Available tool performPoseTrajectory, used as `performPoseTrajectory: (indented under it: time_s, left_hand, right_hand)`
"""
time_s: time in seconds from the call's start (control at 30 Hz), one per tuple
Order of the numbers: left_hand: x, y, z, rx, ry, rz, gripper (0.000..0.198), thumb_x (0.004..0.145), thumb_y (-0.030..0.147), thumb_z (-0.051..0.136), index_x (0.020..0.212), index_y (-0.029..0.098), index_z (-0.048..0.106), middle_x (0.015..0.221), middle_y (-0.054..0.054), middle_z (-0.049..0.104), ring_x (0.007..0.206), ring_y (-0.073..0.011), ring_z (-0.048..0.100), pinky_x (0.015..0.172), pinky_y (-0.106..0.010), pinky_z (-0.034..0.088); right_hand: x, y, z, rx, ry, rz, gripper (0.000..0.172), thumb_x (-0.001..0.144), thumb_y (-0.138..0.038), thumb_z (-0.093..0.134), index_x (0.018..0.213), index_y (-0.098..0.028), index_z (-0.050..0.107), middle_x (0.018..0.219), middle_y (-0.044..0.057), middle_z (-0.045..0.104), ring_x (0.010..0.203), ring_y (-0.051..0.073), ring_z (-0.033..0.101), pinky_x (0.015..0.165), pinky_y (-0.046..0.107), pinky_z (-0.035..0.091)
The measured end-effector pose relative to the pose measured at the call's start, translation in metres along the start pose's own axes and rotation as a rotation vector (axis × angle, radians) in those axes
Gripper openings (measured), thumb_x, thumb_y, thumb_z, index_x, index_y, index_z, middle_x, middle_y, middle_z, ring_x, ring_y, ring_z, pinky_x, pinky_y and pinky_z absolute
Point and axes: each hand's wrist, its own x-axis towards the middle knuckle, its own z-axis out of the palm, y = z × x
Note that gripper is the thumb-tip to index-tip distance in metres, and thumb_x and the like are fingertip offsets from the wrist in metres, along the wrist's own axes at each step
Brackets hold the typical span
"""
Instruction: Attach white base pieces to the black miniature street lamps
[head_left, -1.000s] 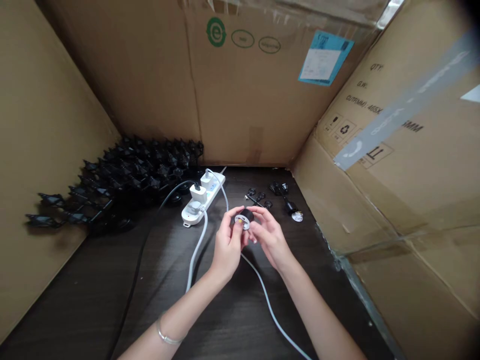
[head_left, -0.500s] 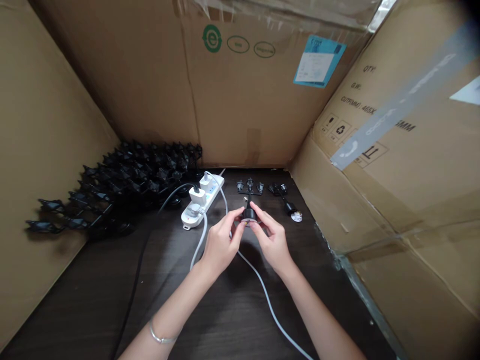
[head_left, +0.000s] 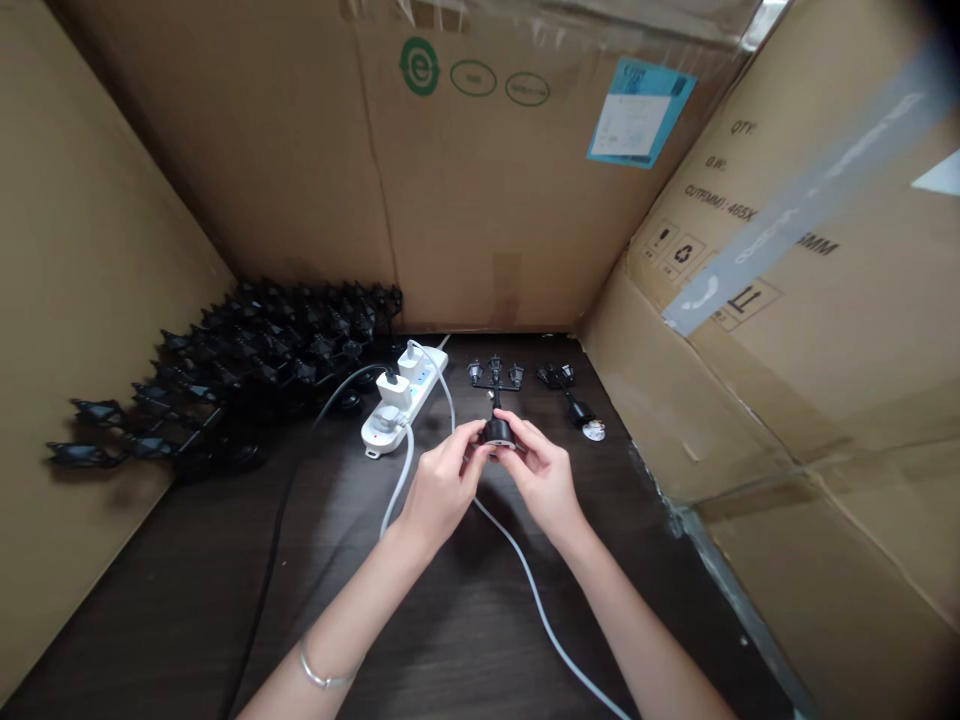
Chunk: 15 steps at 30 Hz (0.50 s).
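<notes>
A small black street-lamp model point(head_left: 498, 429) with three lantern heads lies pointing away from me, its round base end towards me. My left hand point(head_left: 444, 484) pinches the left side of the base between thumb and fingers. On the right side, my right hand point(head_left: 541, 478) grips the same base, thumb below and fingers on top. The underside of the base shows a pale rim. Right of my hands, a second black lamp model point(head_left: 577, 408) rests on the table with a round whitish piece point(head_left: 594, 431) at its base.
Many black lamp models point(head_left: 277, 345) are heaped at the left. A white power strip point(head_left: 383, 431) with plugs stands left of my hands. Grey and black cables cross the dark table point(head_left: 465, 620). Cardboard walls point(head_left: 480, 220) enclose the back and sides.
The held lamp's base has tilted slightly, and its lantern heads have shifted a little left. Both hands keep their hold. The view has moved slightly.
</notes>
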Motion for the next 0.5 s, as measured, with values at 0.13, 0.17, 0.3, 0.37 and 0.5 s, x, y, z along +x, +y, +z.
performPoseTrajectory:
  time_s: [0.13,0.17,0.3,0.37,0.5]
  left_hand:
    - [0.0004,0.0004,-0.0005,0.013,0.009,0.018,0.021,0.088,0.020,0.049,0.108,0.015,0.053,0.088,-0.005,0.067,0.074,-0.0136,0.066,0.067,-0.023,0.054]
    - [0.0005,0.0004,-0.0006,0.015,0.011,0.022,0.021,0.088,0.020,0.049,0.108,0.015,0.053,0.088,-0.005,0.067,0.074,-0.0134,0.066,0.067,-0.023,0.054]
    - [0.0021,0.0010,-0.0021,-0.003,0.004,-0.001,0.020,0.087,0.022,0.050,0.105,0.015,0.055,0.086,-0.005,0.067,0.072,-0.0137,0.065,0.067,-0.024,0.054]
    - [0.0035,0.0017,-0.0033,-0.057,-0.015,-0.050,0.021,0.087,0.024,0.051,0.105,0.015,0.055,0.085,-0.005,0.067,0.068,-0.0134,0.065,0.064,-0.024,0.054]
    - [0.0057,0.0032,-0.0043,-0.133,-0.051,-0.108,0.027,0.087,0.025,0.050,0.111,0.015,0.055,0.087,-0.006,0.067,0.068,-0.0133,0.066,0.063,-0.023,0.055]
  right_hand:
    - [0.0012,-0.0025,0.0013,0.076,0.010,0.051,0.038,0.077,-0.020,0.063,0.115,-0.022,0.063,0.111,0.005,0.058,0.094,0.018,0.061,0.080,0.027,0.054]
    - [0.0014,-0.0030,0.0018,0.084,0.014,0.061,0.038,0.076,-0.020,0.064,0.114,-0.021,0.064,0.110,0.006,0.058,0.094,0.018,0.061,0.079,0.027,0.054]
    - [0.0020,-0.0037,0.0027,0.094,0.021,0.074,0.038,0.074,-0.022,0.066,0.113,-0.021,0.064,0.112,0.006,0.058,0.093,0.018,0.062,0.079,0.027,0.055]
    - [0.0022,-0.0031,0.0017,0.074,0.014,0.069,0.040,0.075,-0.022,0.065,0.115,-0.021,0.063,0.114,0.006,0.058,0.094,0.018,0.062,0.079,0.027,0.055]
    - [0.0020,-0.0016,-0.0018,0.005,-0.014,0.042,0.043,0.080,-0.024,0.059,0.123,-0.023,0.057,0.122,0.007,0.056,0.102,0.020,0.060,0.082,0.030,0.055]
